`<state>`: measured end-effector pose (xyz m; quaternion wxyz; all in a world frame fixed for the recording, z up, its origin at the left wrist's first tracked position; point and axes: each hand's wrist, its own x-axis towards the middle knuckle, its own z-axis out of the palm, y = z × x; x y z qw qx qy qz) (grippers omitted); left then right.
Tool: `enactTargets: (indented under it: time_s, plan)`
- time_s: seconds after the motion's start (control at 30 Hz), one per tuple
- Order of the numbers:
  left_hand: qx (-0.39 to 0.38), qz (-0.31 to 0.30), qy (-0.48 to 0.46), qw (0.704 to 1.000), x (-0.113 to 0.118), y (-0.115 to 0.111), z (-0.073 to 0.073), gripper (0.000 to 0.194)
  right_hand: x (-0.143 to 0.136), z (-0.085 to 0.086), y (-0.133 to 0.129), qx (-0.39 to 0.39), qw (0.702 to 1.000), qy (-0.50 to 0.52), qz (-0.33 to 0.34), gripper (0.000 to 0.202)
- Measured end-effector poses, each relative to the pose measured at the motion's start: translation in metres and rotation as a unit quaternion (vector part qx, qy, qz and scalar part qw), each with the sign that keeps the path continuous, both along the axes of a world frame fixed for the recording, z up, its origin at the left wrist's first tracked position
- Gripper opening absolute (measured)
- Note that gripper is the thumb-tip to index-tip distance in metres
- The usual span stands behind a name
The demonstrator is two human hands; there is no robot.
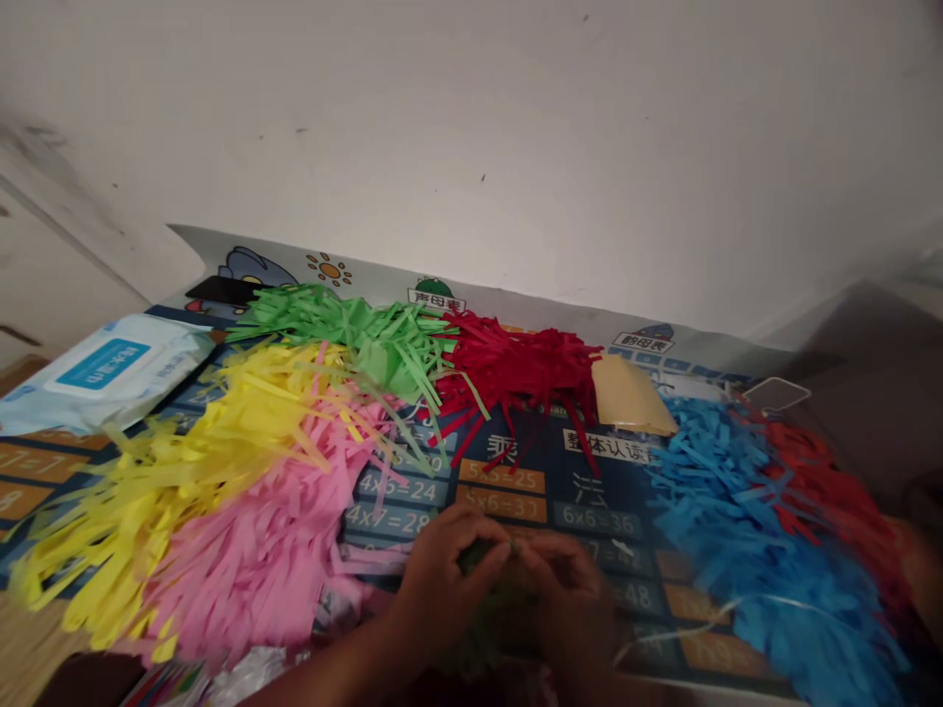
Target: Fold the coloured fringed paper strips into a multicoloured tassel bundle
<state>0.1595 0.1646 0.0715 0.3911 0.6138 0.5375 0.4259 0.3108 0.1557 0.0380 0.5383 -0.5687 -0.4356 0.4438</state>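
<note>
My left hand (pixel 446 570) and my right hand (pixel 571 599) meet at the lower middle, thumbs and fingers pinched together. Between and beneath them hangs a dark green paper fringe (pixel 490 619), blurred and partly hidden by the fingers. To the left of my hands lie a pink paper fringe (pixel 257 540) and a yellow paper fringe (pixel 184 471). Beyond them are a light green paper fringe (pixel 360 334) and a dark red one (pixel 523 363). Over on the right, a blue paper fringe (pixel 744 520) lies against an orange-red fringe (pixel 832 491).
A printed mat (pixel 508 476) with multiplication sums covers the table, its far edge curling up the wall (pixel 471 128). A wet-wipes pack (pixel 110 368) sits at left, a dark flat object (pixel 228 290) behind it. A tan packet (pixel 630 393) lies near the back; a white string (pixel 707 619) trails at right.
</note>
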Motion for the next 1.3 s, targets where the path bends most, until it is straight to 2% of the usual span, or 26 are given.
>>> enactTargets:
  time_s: [0.2, 0.4, 0.6, 0.77, 0.9, 1.0, 1.17, 1.23, 1.3]
  plan:
    - [0.032, -0.022, 0.017, 0.999, -0.002, 0.0, 0.0, 0.012, 0.004, -0.006, -0.001, 0.023, 0.999, -0.029, -0.01, 0.012]
    - [0.03, -0.01, 0.043, 0.999, 0.002, 0.0, 0.001, 0.012, 0.012, -0.007, -0.004, 0.109, 0.98, -0.164, 0.03, 0.003]
    - [0.044, -0.079, 0.056, 0.994, 0.0, 0.002, 0.001, 0.02, 0.014, -0.004, -0.006, 0.111, 0.976, -0.184, 0.029, 0.004]
    - [0.124, -0.11, 0.113, 0.98, -0.006, -0.001, 0.003, 0.025, 0.014, 0.006, -0.007, 0.111, 0.973, -0.197, 0.034, 0.003]
    - [0.148, -0.093, 0.151, 0.973, -0.007, -0.007, 0.003, 0.026, 0.013, 0.018, -0.006, 0.173, 0.952, -0.249, 0.042, 0.006]
    - [0.122, -0.084, 0.115, 0.982, -0.007, -0.006, 0.002, 0.023, 0.014, 0.02, -0.006, 0.175, 0.951, -0.247, 0.056, 0.008]
    - [0.028, -0.12, -0.003, 0.992, -0.011, 0.004, 0.001, 0.016, 0.013, 0.013, -0.007, 0.077, 0.983, -0.124, 0.115, 0.005]
    - [0.016, -0.141, -0.027, 0.99, -0.013, 0.007, 0.001, 0.014, 0.012, 0.009, -0.007, 0.07, 0.987, -0.095, 0.112, 0.004]
    - [0.015, -0.143, -0.023, 0.989, -0.015, 0.007, 0.0, 0.013, 0.012, 0.006, -0.007, 0.071, 0.986, -0.11, 0.101, 0.003]
